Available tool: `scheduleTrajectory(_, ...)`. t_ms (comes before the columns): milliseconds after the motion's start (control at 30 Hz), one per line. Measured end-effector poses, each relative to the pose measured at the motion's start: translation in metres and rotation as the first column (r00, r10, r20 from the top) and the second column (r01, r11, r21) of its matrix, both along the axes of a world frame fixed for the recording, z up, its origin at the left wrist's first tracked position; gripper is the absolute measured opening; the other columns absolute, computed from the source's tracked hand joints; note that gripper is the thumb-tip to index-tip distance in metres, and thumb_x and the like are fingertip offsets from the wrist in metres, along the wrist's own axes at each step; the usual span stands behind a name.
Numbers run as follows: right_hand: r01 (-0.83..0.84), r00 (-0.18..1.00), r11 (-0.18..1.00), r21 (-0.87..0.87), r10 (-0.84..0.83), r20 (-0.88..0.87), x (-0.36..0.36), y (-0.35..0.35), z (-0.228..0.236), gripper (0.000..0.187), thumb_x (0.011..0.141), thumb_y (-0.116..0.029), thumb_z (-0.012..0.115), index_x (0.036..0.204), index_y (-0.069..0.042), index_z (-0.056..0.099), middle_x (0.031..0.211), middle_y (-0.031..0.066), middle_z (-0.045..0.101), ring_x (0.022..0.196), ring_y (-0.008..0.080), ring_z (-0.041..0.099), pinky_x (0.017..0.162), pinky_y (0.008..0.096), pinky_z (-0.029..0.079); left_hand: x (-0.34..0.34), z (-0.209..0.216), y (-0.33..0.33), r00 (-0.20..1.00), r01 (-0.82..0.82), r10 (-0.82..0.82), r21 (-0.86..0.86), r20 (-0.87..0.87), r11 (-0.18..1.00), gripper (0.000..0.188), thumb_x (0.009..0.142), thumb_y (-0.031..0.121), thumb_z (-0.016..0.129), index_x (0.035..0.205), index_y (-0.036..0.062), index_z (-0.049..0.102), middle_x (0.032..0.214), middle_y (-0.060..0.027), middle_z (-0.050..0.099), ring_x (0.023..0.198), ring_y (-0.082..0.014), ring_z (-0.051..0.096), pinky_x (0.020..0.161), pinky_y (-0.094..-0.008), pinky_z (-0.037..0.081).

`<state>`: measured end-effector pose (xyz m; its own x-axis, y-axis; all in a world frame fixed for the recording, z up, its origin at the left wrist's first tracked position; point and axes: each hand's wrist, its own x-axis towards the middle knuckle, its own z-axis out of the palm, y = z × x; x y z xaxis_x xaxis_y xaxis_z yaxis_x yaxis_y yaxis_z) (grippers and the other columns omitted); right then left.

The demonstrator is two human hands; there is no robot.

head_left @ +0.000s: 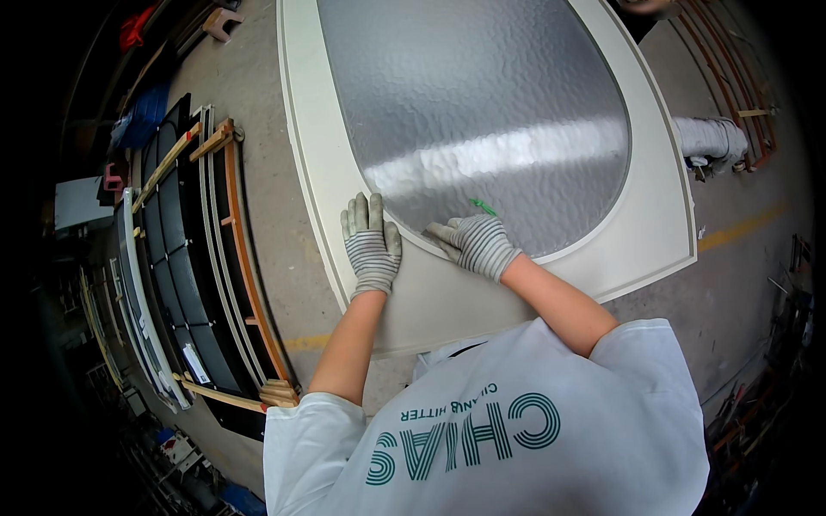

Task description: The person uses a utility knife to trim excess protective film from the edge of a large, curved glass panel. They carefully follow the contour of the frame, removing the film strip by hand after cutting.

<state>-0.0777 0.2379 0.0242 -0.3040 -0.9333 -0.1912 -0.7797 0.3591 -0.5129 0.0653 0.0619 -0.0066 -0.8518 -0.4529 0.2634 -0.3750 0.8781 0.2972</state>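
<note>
A pale cream panel (320, 163) lies flat in front of me, with a large rounded pane of rippled grey glass (482, 86) set in it. My left hand (372, 245), in a grey striped glove, rests flat on the panel beside the pane's lower left edge, its fingers stretched out. My right hand (477, 245), gloved alike, leans over the pane's lower rim. Its fingers are pressed together and point left along the edge; what they hold, if anything, is hidden. Just beyond its knuckles a small green strip (483, 206) lies on the glass.
On the left stands a rack with wooden battens (241, 249) and dark framed panels (172, 267). A white wrapped bundle (712, 142) sits beyond the panel's right side. Reddish metal rails (718, 64) run behind it. A small stool (222, 24) stands at the far left on the concrete floor.
</note>
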Motion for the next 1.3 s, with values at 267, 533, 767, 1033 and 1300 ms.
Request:
scheduleTrajectory(267, -0.035, 0.996, 0.997, -0.072, 0.029, -0.083, 0.003, 0.004, -0.002, 0.034, 0.094, -0.029, 0.047, 0.123, -0.021, 0.061, 0.086, 0.0073, 0.067, 0.077, 0.0278, 0.068, 0.099, 0.0525, 0.04, 0.002, 0.003, 0.002, 1.0, -0.009, 0.009, 0.003, 0.006, 1.0, 0.057, 0.088, 0.023, 0.052, 0.141, 0.0037, 0.044, 0.142, -0.0279, 0.042, 0.131, -0.0451, 0.039, 0.114, -0.0552, 0.023)
scheduleTrajectory(533, -0.006, 0.999, 1.0, 0.016, 0.006, 0.047, 0.002, 0.002, 0.009, 0.035, 0.095, -0.032, 0.045, 0.126, -0.022, 0.059, 0.09, 0.0087, 0.068, 0.081, 0.0291, 0.068, 0.106, 0.0537, 0.034, 0.002, 0.003, 0.002, 1.0, -0.003, 0.003, -0.004, -0.011, 1.0, 0.055, 0.091, 0.023, 0.049, 0.142, 0.0056, 0.043, 0.143, -0.028, 0.041, 0.133, -0.0442, 0.038, 0.114, -0.055, 0.022)
scheduleTrajectory(767, -0.024, 1.0, 1.0, -0.011, 0.023, -0.009, 0.003, 0.003, 0.007, 0.038, 0.098, -0.035, 0.04, 0.128, -0.019, 0.057, 0.087, 0.0081, 0.066, 0.079, 0.0292, 0.068, 0.106, 0.0557, 0.032, 0.005, -0.004, 0.0, 1.0, 0.011, -0.011, -0.024, -0.027, 1.0, 0.056, 0.09, 0.023, 0.051, 0.143, 0.0058, 0.043, 0.143, -0.0281, 0.041, 0.134, -0.0438, 0.037, 0.115, -0.0555, 0.021)
scheduleTrajectory(1033, -0.04, 0.999, 0.999, 0.002, 0.04, -0.022, 0.001, 0.007, 0.003, 0.044, 0.095, -0.036, 0.043, 0.132, -0.017, 0.055, 0.094, 0.0066, 0.065, 0.079, 0.0278, 0.068, 0.107, 0.0529, 0.032, 0.001, -0.003, 0.004, 1.0, 0.009, -0.009, 0.005, -0.023, 1.0, 0.056, 0.087, 0.021, 0.051, 0.14, 0.0038, 0.045, 0.144, -0.0273, 0.04, 0.135, -0.0438, 0.035, 0.116, -0.0555, 0.02)
scheduleTrajectory(1300, -0.034, 0.998, 0.999, -0.016, 0.033, -0.06, 0.005, 0.005, -0.002, 0.039, 0.096, -0.036, 0.042, 0.13, -0.023, 0.057, 0.096, 0.0067, 0.066, 0.08, 0.0286, 0.068, 0.106, 0.0515, 0.035, 0.003, -0.003, 0.002, 1.0, -0.001, 0.001, -0.021, 0.001, 1.0, 0.056, 0.086, 0.019, 0.052, 0.14, 0.0035, 0.045, 0.144, -0.0268, 0.039, 0.135, -0.0439, 0.034, 0.115, -0.0556, 0.02)
